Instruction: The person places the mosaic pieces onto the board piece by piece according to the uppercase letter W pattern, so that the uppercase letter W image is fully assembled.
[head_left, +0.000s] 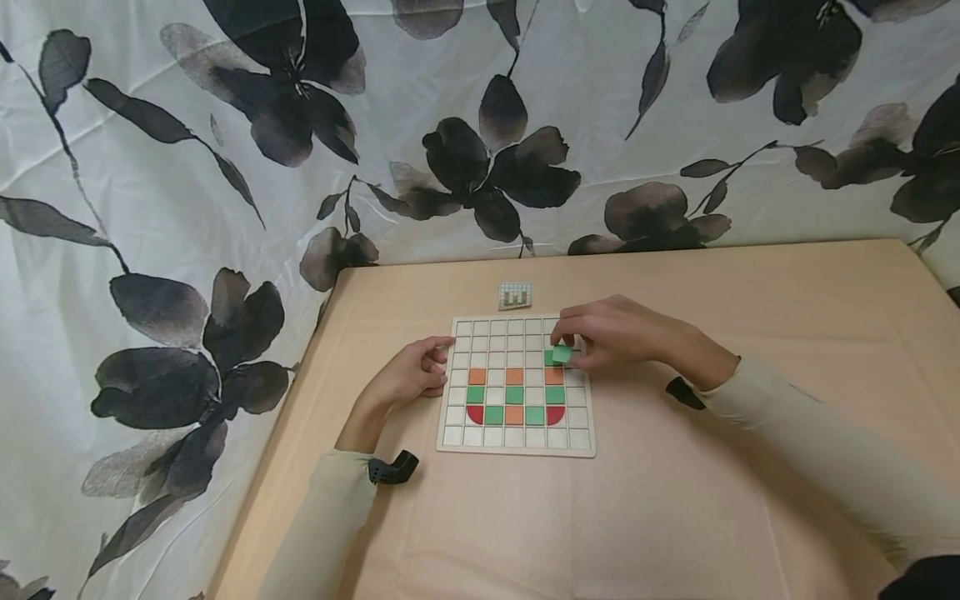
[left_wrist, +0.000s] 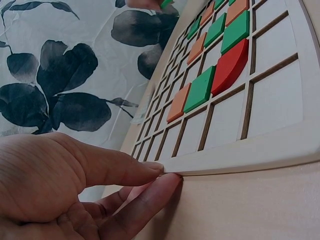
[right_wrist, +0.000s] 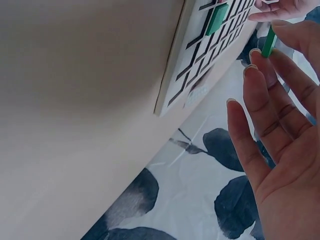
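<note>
A white wooden grid board (head_left: 453, 436) lies on the table, with orange, green and rounded red tiles in several of its squares. At the board's left edge is my left hand (head_left: 405, 375); its thumb (left_wrist: 125, 167) and a finger pinch the rim. Over the upper right of the grid, my right hand (head_left: 618, 329) pinches a green square tile (head_left: 562, 355) between thumb and fingertips. Seen from the right wrist, that held tile (right_wrist: 269, 42) stands edge-on. Below it, another green tile (head_left: 548, 358) sits in a square, partly covered in the head view.
Just beyond the board's far edge lies a small card (head_left: 515, 295) with a grid pattern. The light wooden table (head_left: 675, 517) extends to the right and front. A floral cloth (head_left: 420, 100) hangs behind and to the left of it.
</note>
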